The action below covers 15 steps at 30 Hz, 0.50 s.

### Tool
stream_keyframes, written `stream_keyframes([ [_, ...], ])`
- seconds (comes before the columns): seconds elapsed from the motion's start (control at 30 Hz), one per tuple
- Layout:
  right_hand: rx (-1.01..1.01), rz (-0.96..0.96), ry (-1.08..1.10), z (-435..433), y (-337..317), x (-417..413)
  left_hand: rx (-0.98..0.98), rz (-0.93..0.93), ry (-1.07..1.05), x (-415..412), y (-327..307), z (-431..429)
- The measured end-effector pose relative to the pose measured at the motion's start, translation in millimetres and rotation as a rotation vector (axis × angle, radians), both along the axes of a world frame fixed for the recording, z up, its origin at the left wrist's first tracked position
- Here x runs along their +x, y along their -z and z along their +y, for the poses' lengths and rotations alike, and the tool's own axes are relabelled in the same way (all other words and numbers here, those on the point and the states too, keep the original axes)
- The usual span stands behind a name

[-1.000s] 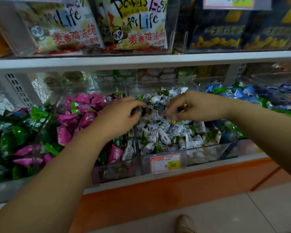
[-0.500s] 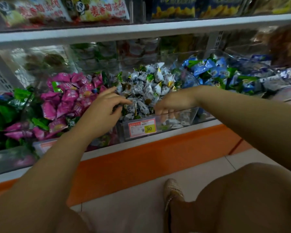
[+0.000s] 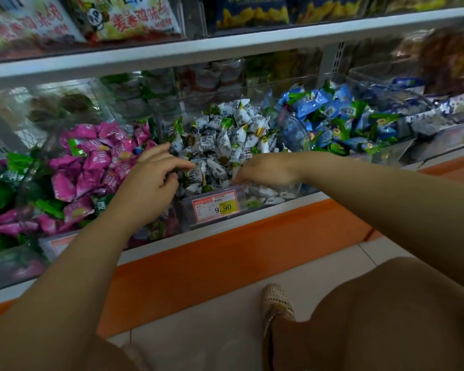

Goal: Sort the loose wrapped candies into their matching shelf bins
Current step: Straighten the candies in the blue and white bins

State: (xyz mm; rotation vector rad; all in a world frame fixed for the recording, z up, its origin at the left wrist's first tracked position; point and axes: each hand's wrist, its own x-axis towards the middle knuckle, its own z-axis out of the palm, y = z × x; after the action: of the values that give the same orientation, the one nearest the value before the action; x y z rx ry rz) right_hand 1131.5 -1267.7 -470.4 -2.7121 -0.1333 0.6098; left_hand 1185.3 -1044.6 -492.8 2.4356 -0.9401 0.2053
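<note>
— Shelf status?
— The shelf [image 3: 198, 246] is carrying clear bins [image 3: 279, 195]: pink candies [image 3: 91, 162] left, white candies [image 3: 225, 135] middle, blue candies [image 3: 332, 111] right.
— Hands?
— The left hand [image 3: 156, 180] is hovering over the white candies, fingers loosely spread, holding nothing. The right hand [image 3: 265, 170] is dipping into them near the price tag [image 3: 216, 207]; fingertips hidden, grip undeterminable.

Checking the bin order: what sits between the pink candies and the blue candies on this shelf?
The head view shows a clear bin of white candies between the pink candies and blue candies; the left hand and right hand are at it.
</note>
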Motion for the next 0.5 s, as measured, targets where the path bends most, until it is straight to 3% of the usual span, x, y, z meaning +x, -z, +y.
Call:
stream_keyframes([
  [0.17,0.034,-0.166,0.005,-7.8,5.3,6.2,-0.018,0.002,-0.021,-2.2,-1.0,-0.9],
  [0.5,0.052,-0.272,0.073,-13.3,-20.8,28.3,-0.029,0.002,0.004,0.8,-1.0,2.3],
])
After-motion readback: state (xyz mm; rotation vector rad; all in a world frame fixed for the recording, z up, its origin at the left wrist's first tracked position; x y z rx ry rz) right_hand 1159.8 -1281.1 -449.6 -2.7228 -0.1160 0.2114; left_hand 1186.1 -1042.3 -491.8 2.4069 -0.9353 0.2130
